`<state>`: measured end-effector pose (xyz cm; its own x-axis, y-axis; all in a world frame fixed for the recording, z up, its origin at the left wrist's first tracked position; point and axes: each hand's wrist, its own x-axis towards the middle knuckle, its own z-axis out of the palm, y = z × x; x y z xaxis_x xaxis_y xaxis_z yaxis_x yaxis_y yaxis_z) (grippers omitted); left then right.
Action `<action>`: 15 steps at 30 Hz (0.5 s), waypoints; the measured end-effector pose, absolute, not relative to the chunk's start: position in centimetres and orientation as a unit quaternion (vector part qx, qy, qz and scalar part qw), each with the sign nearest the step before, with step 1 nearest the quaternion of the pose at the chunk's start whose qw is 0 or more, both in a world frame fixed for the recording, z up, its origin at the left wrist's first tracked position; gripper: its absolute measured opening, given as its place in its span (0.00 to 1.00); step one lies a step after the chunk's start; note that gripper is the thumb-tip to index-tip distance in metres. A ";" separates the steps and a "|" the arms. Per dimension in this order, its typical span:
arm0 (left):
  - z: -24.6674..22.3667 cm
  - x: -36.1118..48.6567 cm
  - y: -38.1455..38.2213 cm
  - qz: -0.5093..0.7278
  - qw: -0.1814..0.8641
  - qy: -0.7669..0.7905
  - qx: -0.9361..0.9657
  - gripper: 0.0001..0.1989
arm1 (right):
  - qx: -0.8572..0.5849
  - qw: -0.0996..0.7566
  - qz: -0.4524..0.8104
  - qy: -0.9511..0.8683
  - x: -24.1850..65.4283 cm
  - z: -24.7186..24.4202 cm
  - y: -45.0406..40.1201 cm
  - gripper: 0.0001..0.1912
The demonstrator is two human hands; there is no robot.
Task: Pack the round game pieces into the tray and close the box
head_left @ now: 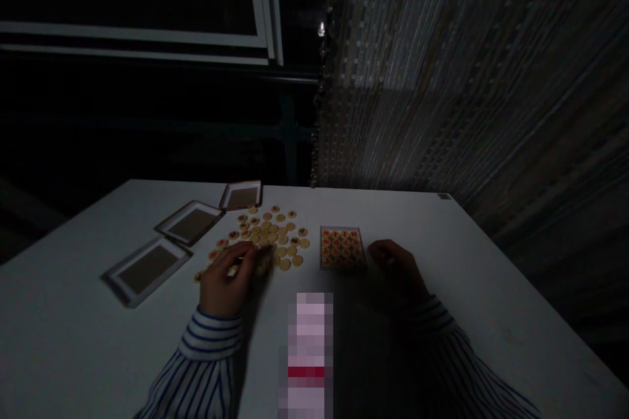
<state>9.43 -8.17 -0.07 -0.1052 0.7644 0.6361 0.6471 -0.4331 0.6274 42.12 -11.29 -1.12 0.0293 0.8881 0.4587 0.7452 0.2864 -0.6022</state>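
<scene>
Round wooden Chinese chess pieces (282,231) lie loose in a spread pile on the white table, some showing red or black characters, others plain side up. At the pile's near left edge is my left hand (227,281), thumb and fingers pinched together; whatever lies between the fingertips is hidden. Right of the pile stands a shallow square box (365,254), holding several neat rows of pieces with red characters face up. Just beyond its right side my right hand (403,268) rests with fingers loosely curved and apart, nothing visible in them.
Three shallow trays or lids lie left of the pile: a near one (118,280), a middle one (170,220) and a far one (260,195). The white table (491,314) ends before a hanging string curtain (417,78). The room is dim.
</scene>
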 end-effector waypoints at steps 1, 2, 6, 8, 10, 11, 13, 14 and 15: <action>-0.2 9.0 -8.3 0.524 0.063 0.534 0.660 0.10 | -0.594 0.407 0.094 -0.687 42.0 -1.0 -11.3 0.09; -0.3 8.5 -8.4 0.525 0.069 0.539 0.655 0.10 | -0.597 0.408 0.100 -0.683 41.9 -0.9 -11.4 0.10; -0.9 6.9 -8.7 0.523 0.061 0.560 0.640 0.11 | -0.598 0.411 0.127 -0.676 41.2 -0.4 -11.5 0.11; -1.2 6.6 -9.0 0.518 0.059 0.567 0.638 0.11 | -0.592 0.416 0.136 -0.677 40.9 -0.1 -11.4 0.11; -1.5 6.5 -9.2 0.521 0.057 0.567 0.635 0.11 | -0.583 0.422 0.137 -0.680 40.5 0.2 -11.4 0.11; -1.6 6.5 -9.3 0.523 0.052 0.566 0.635 0.12 | -0.578 0.426 0.138 -0.682 40.4 0.5 -11.4 0.11; -1.8 6.5 -9.6 0.517 0.033 0.565 0.642 0.12 | -0.571 0.429 0.142 -0.686 40.1 1.0 -11.4 0.11; -2.0 6.4 -9.7 0.507 0.022 0.566 0.650 0.12 | -0.567 0.430 0.144 -0.688 39.9 1.2 -11.3 0.11; -2.1 6.4 -9.8 0.495 0.012 0.565 0.660 0.12 | -0.563 0.430 0.145 -0.690 39.7 1.5 -11.3 0.11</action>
